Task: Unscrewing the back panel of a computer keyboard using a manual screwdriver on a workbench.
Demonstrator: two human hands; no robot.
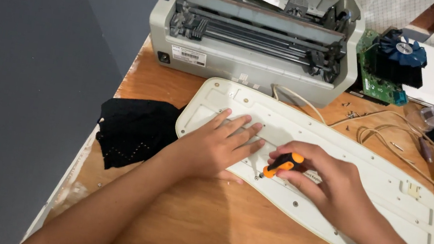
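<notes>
1. Centrally, an upturned cream keyboard [336, 156] is laid across the wooden bench [202, 227].
2. It is pressed flat by the left hand [219, 145], fingers spread open.
3. An orange-and-black screwdriver [280, 164] is gripped in the closed right hand [327, 180], tip on the keyboard's back.
4. A grey printer [258, 31] is seen behind.

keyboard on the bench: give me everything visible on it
The keyboard lies face down on the wooden table, slanting from upper left to lower right. Cream plastic back, curved outline, screw holes along its edge, beige cable off the top. The left hand presses it flat; the right hand holds an orange-handled screwdriver tip-down on it.
</notes>
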